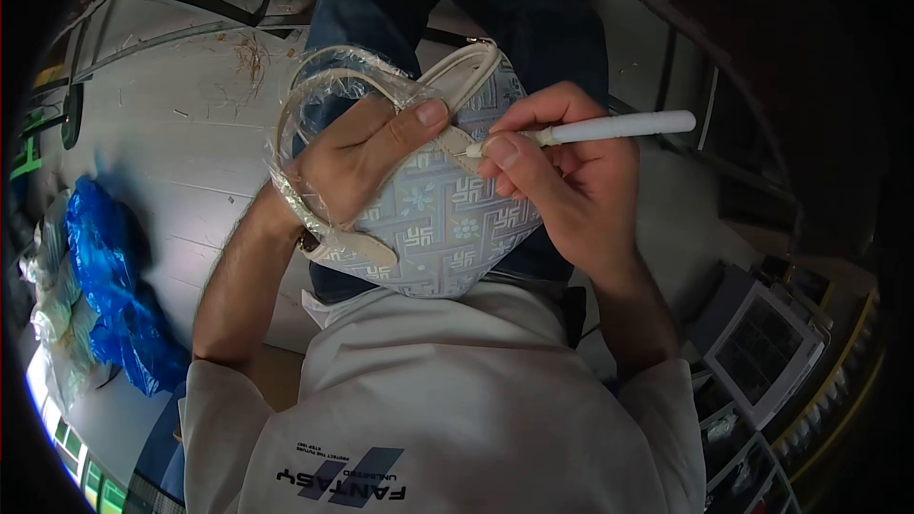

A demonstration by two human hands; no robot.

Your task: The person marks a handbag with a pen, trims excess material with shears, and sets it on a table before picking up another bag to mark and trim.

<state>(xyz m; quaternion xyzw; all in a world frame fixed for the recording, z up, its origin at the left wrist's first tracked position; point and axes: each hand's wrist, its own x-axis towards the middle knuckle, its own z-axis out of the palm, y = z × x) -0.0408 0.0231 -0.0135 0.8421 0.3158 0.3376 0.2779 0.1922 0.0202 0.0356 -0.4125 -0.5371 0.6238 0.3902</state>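
Note:
A pale blue patterned handbag (447, 228) with cream trim rests on my lap. Its cream handles (324, 86) are wrapped in clear plastic film. My left hand (357, 157) grips the bag from the left, thumb pressed on the cream trim near the top edge. My right hand (562, 181) holds a white pen-like tool (609, 127), its tip touching the cream trim just beside my left thumb.
A white plank floor (190, 143) with bits of debris lies to the left. Blue plastic bags (114, 295) are heaped at the far left. A white framed device (762, 352) stands at the right. My jeans-clad legs (381, 0) extend forward.

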